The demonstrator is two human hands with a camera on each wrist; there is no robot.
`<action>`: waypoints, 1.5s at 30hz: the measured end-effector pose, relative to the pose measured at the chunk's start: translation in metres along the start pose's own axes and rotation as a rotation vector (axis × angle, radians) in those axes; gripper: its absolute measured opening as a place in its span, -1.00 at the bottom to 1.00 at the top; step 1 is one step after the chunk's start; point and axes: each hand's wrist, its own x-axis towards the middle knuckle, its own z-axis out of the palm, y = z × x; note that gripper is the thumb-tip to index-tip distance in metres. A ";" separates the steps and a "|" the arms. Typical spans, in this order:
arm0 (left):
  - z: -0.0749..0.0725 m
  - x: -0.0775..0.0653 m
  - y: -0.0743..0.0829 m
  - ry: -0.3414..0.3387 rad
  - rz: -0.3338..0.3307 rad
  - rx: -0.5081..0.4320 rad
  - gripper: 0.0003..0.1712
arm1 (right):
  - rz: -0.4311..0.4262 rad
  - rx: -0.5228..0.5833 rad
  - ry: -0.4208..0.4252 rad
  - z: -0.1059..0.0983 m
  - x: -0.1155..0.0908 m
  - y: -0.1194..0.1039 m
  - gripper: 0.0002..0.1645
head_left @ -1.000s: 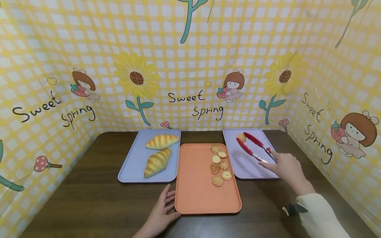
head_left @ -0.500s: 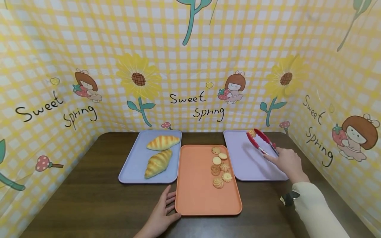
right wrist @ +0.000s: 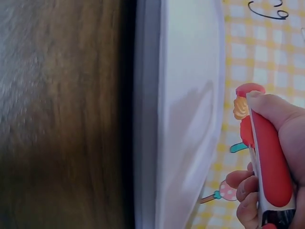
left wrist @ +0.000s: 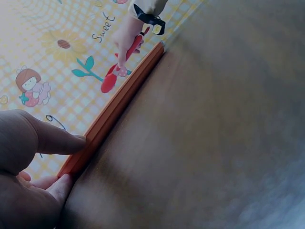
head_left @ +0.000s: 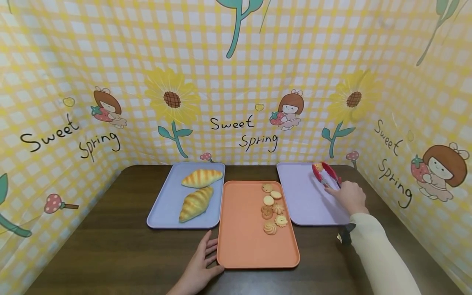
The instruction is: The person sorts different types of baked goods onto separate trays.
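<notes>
My right hand (head_left: 352,198) grips red-tipped tongs (right wrist: 271,157) over the far right part of the light purple tray (head_left: 302,200). Between the tong tips sits a swirled cookie (right wrist: 240,109), held above the tray, whose surface shows the tongs' shadow. At the near left corner of the orange tray (head_left: 243,241) rests my left hand (head_left: 197,266). Its thumb touches the tray's front wall and its loosely straight fingers lie along the left side. Several cookies (head_left: 270,228) of different shapes line the right side of the orange tray.
On the left, a blue-lavender tray (head_left: 164,207) bears two croissants (head_left: 196,203). All three trays stand side by side on a dark wooden table (head_left: 110,246). A yellow checked cloth (head_left: 236,90) with printed flowers walls in the back and both sides.
The right hand has carried the tongs and the swirled cookie rightward and toward the back of the purple tray. The left hand has stayed at the orange tray's corner.
</notes>
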 end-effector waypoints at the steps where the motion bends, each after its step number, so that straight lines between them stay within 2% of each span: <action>1: 0.000 0.000 0.000 0.001 0.002 0.000 0.15 | 0.010 -0.001 -0.010 0.001 0.001 0.000 -0.29; 8: 0.001 0.000 -0.001 -0.003 0.018 -0.011 0.15 | 0.037 -0.007 -0.079 0.009 0.002 -0.001 -0.31; 21: 0.000 0.000 -0.002 0.000 0.021 -0.024 0.15 | 0.085 0.013 -0.064 0.014 0.000 -0.002 -0.24; 27: 0.000 0.000 -0.002 -0.004 0.017 -0.024 0.15 | 0.082 0.009 -0.071 0.014 0.001 -0.001 -0.22; 38: -0.001 0.000 -0.002 -0.021 0.001 -0.035 0.15 | 0.013 0.007 -0.014 0.008 -0.004 0.001 -0.24; 41: -0.001 0.000 -0.002 -0.014 0.011 -0.035 0.15 | -0.031 -0.006 0.003 0.004 -0.010 -0.001 -0.19; 45: -0.001 0.001 -0.002 -0.007 0.016 -0.029 0.14 | -0.086 -0.040 -0.009 -0.002 -0.022 -0.007 -0.02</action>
